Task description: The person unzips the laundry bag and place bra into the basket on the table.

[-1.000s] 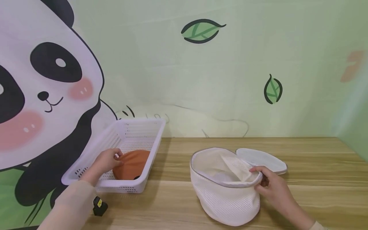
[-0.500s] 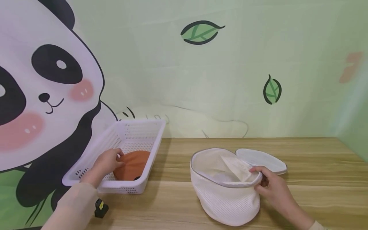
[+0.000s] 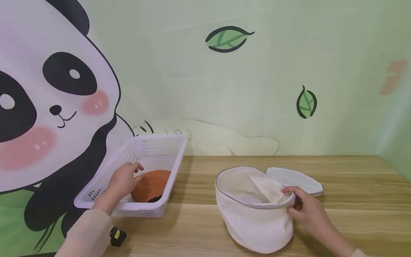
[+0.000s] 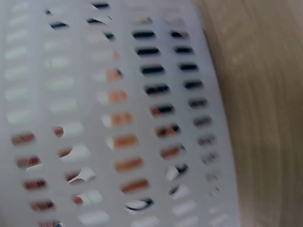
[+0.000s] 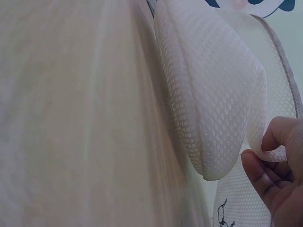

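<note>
In the head view my left hand is inside a white plastic basket, its thumb at the left edge of an orange item that looks like fabric. A black part shows at the item's near end. Whether the fingers grip it cannot be made out. My right hand pinches the zippered rim of a white mesh laundry bag, which stands with its mouth facing up. Pale mesh folds show inside. The right wrist view shows thumb and finger on the mesh edge.
Behind the bag lies its pale oval lid. A small black object with a yellow mark sits on the wooden table before the basket. A printed panda backdrop rises behind. The basket's slotted wall fills much of the left wrist view.
My left hand has shifted slightly right over the orange item, and more of the black part shows. The right hand keeps its hold on the bag. The whole head view has drifted a little.
</note>
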`<state>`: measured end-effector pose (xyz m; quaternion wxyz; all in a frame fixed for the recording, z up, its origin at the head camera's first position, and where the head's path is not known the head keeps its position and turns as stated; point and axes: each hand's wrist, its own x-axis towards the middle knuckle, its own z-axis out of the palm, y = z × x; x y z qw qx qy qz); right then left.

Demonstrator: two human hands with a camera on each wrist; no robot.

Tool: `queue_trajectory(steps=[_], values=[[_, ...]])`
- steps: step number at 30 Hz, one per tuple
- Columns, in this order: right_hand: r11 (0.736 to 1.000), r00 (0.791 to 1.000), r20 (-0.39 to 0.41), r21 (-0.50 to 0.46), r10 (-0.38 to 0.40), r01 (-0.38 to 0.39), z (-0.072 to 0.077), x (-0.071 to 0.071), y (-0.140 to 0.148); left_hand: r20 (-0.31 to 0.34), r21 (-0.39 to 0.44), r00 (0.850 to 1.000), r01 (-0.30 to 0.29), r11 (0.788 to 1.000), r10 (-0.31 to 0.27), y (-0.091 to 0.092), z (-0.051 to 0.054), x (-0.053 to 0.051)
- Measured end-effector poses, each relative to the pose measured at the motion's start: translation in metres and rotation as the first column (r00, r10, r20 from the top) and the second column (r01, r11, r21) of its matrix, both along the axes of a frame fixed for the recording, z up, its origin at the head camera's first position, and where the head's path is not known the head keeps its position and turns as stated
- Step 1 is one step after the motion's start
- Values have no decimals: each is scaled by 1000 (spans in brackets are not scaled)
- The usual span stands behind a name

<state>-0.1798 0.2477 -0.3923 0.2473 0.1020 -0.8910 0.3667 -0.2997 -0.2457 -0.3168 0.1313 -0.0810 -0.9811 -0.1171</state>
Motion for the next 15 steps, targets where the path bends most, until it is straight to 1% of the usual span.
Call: queue_trajectory(steps=[6,10,11,13,15], values=[[1000,1000,-6,24,16,-16,0,0,7,-78,55,996,58,997,-53,23,8,11],[999,1000,-14,33,28,-27,0,0,10,-140,93,985,112,989,-98,39,11,20],[999,999,-17,36,30,-29,0,0,11,-160,97,981,130,987,-113,43,11,22],[999,999,-23,41,37,-36,-1,-1,11,-211,99,967,169,981,-145,51,11,27],[998,999,-30,47,45,-44,-1,-1,12,-267,93,947,212,973,-181,59,9,31]])
